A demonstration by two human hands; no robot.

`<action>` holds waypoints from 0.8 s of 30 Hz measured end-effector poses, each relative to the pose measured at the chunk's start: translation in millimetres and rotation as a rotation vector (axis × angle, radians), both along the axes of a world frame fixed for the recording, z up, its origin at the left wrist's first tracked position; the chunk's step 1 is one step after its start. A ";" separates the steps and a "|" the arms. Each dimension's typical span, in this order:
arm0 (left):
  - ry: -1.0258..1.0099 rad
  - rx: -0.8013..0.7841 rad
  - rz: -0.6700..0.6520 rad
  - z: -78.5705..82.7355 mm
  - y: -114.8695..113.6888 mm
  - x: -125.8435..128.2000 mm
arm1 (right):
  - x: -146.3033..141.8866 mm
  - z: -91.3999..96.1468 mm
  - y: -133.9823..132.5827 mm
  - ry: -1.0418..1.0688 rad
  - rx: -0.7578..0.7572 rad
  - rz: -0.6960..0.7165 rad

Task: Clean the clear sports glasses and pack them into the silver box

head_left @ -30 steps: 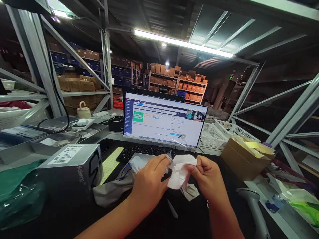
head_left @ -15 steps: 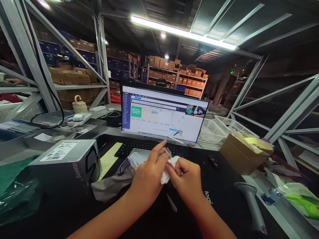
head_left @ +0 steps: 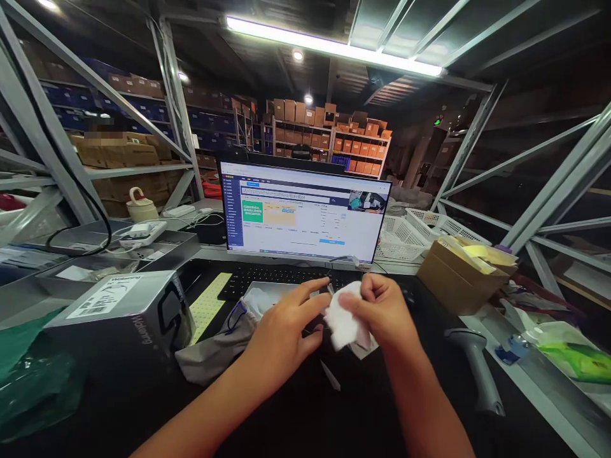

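Note:
My right hand (head_left: 389, 312) is closed on a crumpled white tissue (head_left: 346, 318), pinched between thumb and fingers above the black desk mat. To its left, my left hand (head_left: 291, 324) has its index and middle fingers reaching forward, with the thumb apart below. A thin clear item (head_left: 330, 290) shows at those fingertips, partly hidden; its kind is unclear. Beside the left wrist lies a grey cloth pouch (head_left: 214, 350) with a blue drawstring. A small pointed pale piece (head_left: 330, 375) rests on the mat between my forearms.
A monitor (head_left: 300, 216) stands ahead, with a keyboard (head_left: 267, 280) below it. Left are a grey-black box (head_left: 119, 318), yellow sticker sheet (head_left: 210, 305) and green plastic bag (head_left: 38, 375). Right are a barcode scanner (head_left: 477, 369), cardboard box (head_left: 449, 280) and white baskets (head_left: 403, 238).
My right hand has moved right and slightly up with the tissue, away from my left hand. The tissue is spread wider. My left fingers are further apart. The view has shifted slightly.

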State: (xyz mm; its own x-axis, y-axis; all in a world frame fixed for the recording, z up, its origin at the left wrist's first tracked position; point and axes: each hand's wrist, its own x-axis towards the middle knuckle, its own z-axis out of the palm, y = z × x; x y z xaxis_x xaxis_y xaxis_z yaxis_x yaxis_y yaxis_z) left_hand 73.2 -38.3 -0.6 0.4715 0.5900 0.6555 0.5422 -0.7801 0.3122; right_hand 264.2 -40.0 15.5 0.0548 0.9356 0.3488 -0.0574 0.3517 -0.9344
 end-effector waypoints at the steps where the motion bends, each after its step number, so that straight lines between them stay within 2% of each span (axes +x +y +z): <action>1: 0.009 -0.027 -0.039 1.3 -0.1 -0.9 | 6.4 1.6 2.0 0.057 -0.018 0.019; 4: 0.006 -0.088 -0.135 2.0 -0.3 -1.2 | 18.5 3.2 6.4 0.161 -0.035 0.016; 7: -0.038 -0.129 -0.151 -1.4 -0.1 1.0 | 17.3 2.5 7.0 0.149 -0.001 -0.061; 12: -0.138 -0.195 -0.086 -8.2 1.5 2.4 | -8.6 -3.2 -0.6 -0.102 0.177 -0.306; 14: -0.197 -0.198 -0.064 -10.1 3.4 1.5 | -24.2 -8.0 -5.9 -0.251 0.274 -0.351; 16: -0.267 -0.172 -0.022 -12.0 6.2 0.9 | -39.0 -13.6 -9.3 -0.393 0.385 -0.332; 18: -0.317 -0.137 0.029 -14.0 9.2 1.1 | -48.3 -17.8 -8.5 -0.486 0.436 -0.276; 21: -0.281 -0.134 0.046 -16.3 12.1 -0.2 | -43.1 -16.9 -0.3 -0.466 0.323 -0.164; 24: -0.121 -0.238 -0.011 -14.1 12.5 -10.7 | -14.8 -7.7 7.5 -0.313 0.218 -0.097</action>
State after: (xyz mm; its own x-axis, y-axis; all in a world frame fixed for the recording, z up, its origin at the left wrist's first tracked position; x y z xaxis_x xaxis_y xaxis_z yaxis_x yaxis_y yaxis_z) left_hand 62.6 -25.8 -14.8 0.4056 0.7294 0.5509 0.4814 -0.6828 0.5496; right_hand 249.4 -32.5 7.9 -0.0016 0.8333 0.5528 0.2617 0.5339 -0.8040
